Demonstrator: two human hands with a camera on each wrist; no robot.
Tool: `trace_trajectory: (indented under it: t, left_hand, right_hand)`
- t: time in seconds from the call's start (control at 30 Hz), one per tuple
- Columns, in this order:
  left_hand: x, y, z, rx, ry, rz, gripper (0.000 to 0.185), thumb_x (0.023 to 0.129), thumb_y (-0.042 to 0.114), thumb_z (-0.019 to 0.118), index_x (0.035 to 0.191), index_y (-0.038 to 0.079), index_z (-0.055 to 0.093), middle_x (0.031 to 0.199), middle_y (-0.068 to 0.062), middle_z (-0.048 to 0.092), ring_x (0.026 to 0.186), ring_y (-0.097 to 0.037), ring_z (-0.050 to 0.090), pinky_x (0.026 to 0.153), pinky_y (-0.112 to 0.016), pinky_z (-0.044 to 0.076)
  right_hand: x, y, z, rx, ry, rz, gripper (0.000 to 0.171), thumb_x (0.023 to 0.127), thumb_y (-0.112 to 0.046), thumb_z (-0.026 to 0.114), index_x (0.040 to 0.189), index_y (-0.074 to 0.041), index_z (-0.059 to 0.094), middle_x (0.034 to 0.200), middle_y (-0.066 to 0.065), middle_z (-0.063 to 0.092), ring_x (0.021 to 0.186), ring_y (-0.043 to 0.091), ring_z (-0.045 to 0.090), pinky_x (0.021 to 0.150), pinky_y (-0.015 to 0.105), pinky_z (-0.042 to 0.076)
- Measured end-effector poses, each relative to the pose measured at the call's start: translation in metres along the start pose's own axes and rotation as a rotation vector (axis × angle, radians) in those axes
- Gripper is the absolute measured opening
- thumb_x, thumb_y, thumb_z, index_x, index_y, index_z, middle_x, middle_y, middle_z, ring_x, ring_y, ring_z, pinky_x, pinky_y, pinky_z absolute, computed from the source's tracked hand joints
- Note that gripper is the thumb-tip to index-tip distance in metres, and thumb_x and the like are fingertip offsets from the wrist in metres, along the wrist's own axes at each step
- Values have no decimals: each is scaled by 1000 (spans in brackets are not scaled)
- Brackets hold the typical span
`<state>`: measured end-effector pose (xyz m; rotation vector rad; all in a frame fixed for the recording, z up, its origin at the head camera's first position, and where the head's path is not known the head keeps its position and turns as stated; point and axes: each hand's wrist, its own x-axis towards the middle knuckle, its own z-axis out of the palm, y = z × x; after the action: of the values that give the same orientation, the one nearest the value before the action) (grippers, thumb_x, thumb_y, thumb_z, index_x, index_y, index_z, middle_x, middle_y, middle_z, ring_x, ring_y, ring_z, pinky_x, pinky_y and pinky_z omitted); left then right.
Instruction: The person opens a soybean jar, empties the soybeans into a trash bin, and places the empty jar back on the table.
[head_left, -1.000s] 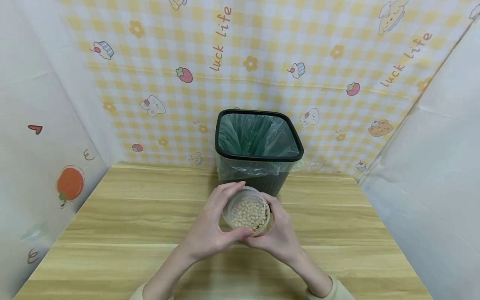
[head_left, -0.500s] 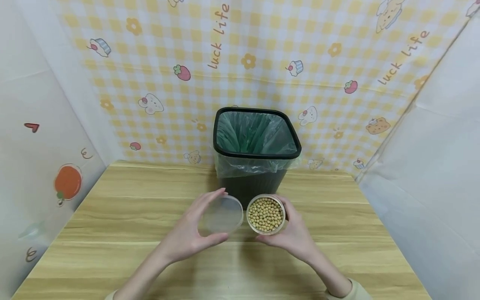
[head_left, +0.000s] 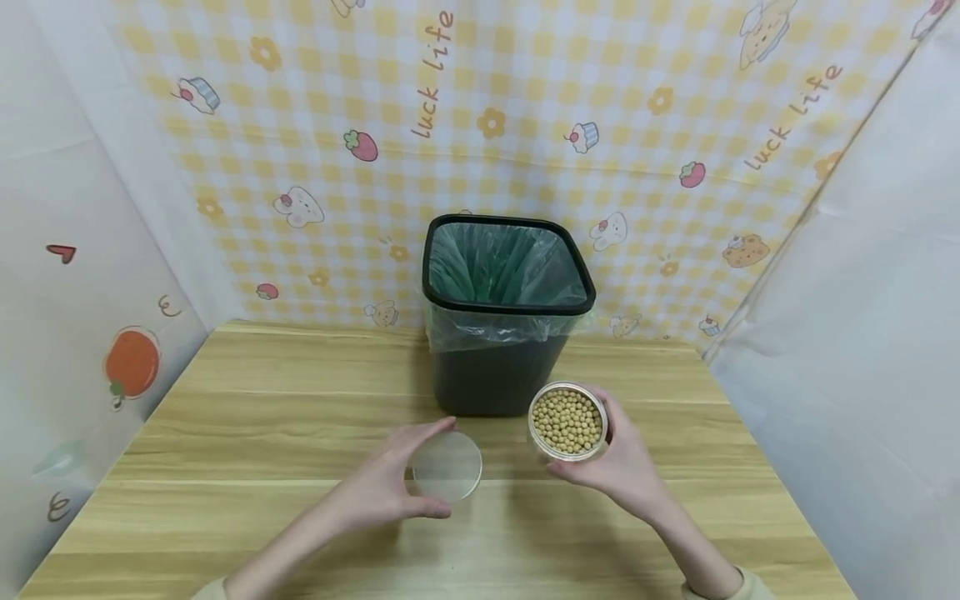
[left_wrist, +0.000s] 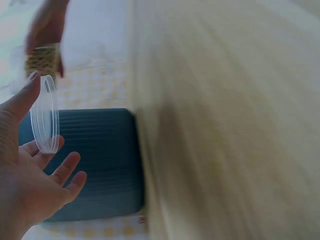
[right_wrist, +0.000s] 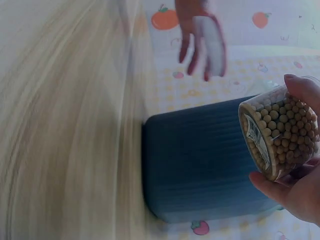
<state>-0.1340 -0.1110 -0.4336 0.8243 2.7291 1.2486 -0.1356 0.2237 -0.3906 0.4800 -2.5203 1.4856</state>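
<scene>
My right hand grips a clear round tub of soybeans, its top uncovered, just above the wooden table to the right of the bin; in the right wrist view the tub of soybeans sits between thumb and fingers. My left hand pinches the tub's clear round lid by its rim, low over the table in front of the bin. The left wrist view shows the lid edge-on between thumb and fingertips. A black bin lined with a green bag stands open behind both hands.
The wooden table is walled by a yellow checked backdrop behind and white sheets at the left and right. The bin stands against the back wall, in the middle.
The lid came off the tub. My left hand carried it left and down toward the table, while my right hand moved the uncovered tub to the right and slightly up.
</scene>
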Motion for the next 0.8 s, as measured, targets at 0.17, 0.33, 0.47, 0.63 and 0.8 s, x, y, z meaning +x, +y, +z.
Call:
trace_trajectory:
  t: [0.17, 0.33, 0.47, 0.63, 0.8]
  left_hand:
    - [1, -6, 10, 47, -88, 33, 107, 63, 38, 97, 155, 21, 45, 147, -2, 58, 130, -32, 54, 101, -66, 48]
    - [1, -11, 15, 62, -154, 33, 108, 59, 38, 97, 154, 24, 47, 147, -1, 59, 130, -29, 55, 103, -64, 49]
    - [-1, -15, 20, 71, -182, 56, 106, 59, 38, 96, 153, 23, 49, 146, -1, 59, 131, -28, 56, 104, -60, 49]
    - [-3, -20, 26, 88, -182, 103, 104, 58, 39, 96, 150, 19, 52, 143, -2, 62, 128, -26, 58, 104, -57, 51]
    - [-2, -21, 31, 151, -192, 125, 106, 55, 42, 96, 148, 15, 54, 144, -5, 63, 132, -33, 57, 108, -62, 46]
  right_hand:
    - [-2, -5, -14, -37, 24, -16, 92, 63, -11, 98, 142, -10, 50, 134, 9, 61, 114, 1, 60, 92, 20, 55]
    - [-2, -12, -27, -78, 43, -10, 91, 63, -10, 98, 141, -9, 50, 133, 8, 61, 114, -1, 59, 91, 17, 53]
    - [-3, -17, -36, -109, 67, 6, 92, 63, -11, 98, 141, -10, 49, 133, 4, 61, 114, -3, 58, 91, 15, 52]
    - [-3, -21, -44, -119, 75, 17, 95, 65, -9, 98, 144, -9, 46, 136, 3, 58, 115, -3, 57, 91, 15, 52]
    - [-4, -26, -50, -137, 91, 20, 94, 65, -10, 97, 144, -7, 46, 137, 5, 57, 116, -4, 56, 92, 13, 51]
